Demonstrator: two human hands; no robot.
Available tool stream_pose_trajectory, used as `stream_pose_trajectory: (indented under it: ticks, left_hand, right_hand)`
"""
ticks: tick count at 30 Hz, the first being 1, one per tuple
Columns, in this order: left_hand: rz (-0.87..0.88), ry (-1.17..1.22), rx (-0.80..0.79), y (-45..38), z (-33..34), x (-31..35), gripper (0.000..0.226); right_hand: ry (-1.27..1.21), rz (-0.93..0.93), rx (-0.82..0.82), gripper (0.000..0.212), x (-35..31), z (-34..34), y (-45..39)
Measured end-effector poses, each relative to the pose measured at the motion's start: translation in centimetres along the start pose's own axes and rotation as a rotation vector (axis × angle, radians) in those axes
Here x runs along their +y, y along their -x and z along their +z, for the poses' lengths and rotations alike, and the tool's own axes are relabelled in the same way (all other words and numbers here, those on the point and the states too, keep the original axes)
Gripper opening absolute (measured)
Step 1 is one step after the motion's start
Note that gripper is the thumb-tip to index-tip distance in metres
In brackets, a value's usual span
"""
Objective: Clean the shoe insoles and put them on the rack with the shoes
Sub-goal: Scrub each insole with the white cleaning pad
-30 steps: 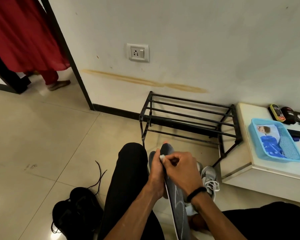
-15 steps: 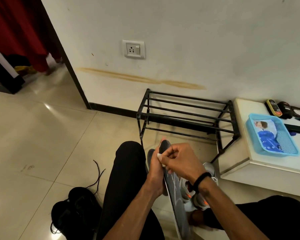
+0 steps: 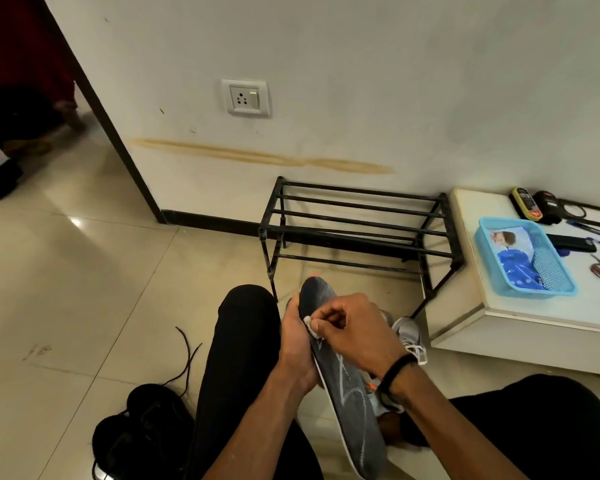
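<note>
Grey insole (image 3: pixel 347 386), chalk-white lines on it, runs off the bottom edge. Left hand (image 3: pixel 297 341) grips its edge; right hand (image 3: pixel 354 332) pinches a mostly hidden white wad (image 3: pixel 310 325) against it. Grey shoes (image 3: pixel 407 336) are largely covered, before the black rack (image 3: pixel 357 230).

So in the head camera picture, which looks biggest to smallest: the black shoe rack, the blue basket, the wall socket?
1. shoe rack, by far.
2. blue basket.
3. wall socket, smallest; it is also farthest from the camera, so its true size is unsure.

Left hand (image 3: pixel 297 344) grips the long dark-grey foam insole (image 3: pixel 352 403); right hand (image 3: pixel 355 329) pinches a small white wipe (image 3: pixel 310 325) against it.
</note>
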State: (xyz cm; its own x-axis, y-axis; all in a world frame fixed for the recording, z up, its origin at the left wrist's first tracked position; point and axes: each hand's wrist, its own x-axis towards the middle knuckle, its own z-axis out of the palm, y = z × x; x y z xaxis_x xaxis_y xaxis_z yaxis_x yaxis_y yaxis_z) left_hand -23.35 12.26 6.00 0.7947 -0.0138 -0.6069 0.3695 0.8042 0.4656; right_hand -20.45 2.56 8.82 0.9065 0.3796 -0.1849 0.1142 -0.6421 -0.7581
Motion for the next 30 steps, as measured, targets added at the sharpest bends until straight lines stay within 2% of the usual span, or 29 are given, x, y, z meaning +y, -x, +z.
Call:
stream_pose_trajectory:
  ticks: [2, 5, 8, 11, 13, 18, 20, 26, 30]
  left_hand:
    - [-0.015, 0.012, 0.004, -0.5, -0.1, -0.2, 0.067]
    - [-0.055, 0.015, -0.010, -0.4, 0.3, -0.7, 0.066]
    - [-0.083, 0.042, -0.046, -0.3, 0.5, -1.2, 0.069]
    - [-0.081, 0.030, -0.042, -0.2, 0.2, -1.4, 0.068]
    - [-0.080, 0.026, -0.033, -0.2, 0.0, -1.2, 0.068]
    - [-0.073, 0.022, 0.052, -0.7, -1.0, -1.2, 0.073]
    - [-0.070, -0.007, 0.046, -0.6, -1.1, -1.2, 0.074]
    - [-0.035, -0.049, -0.021, -0.6, -1.2, -1.4, 0.070]
    - [-0.003, -0.071, 0.001, -0.9, -1.5, -1.2, 0.068]
  right_hand:
    - [0.067, -0.034, 0.010, 0.007, 0.4, -0.1, 1.3]
    - [0.120, -0.061, 0.157, 0.004, 1.2, 0.5, 1.9]
    - [0.158, -0.049, 0.267, 0.001, 1.6, 0.7, 0.5]
    - [0.203, -0.020, 0.323, 0.008, 1.7, 0.0, -1.7]
    - [0.206, -0.013, 0.313, 0.009, 1.4, -0.1, -2.3]
    - [0.139, -0.015, 0.139, 0.006, 1.2, 0.8, 0.6]
    - [0.144, -0.036, 0.161, 0.004, 1.5, 0.9, 0.6]
    - [0.165, 0.009, 0.369, 0.013, 2.0, 0.4, -3.3]
    - [0.179, -0.036, 0.257, 0.008, 1.7, 1.9, -0.8]
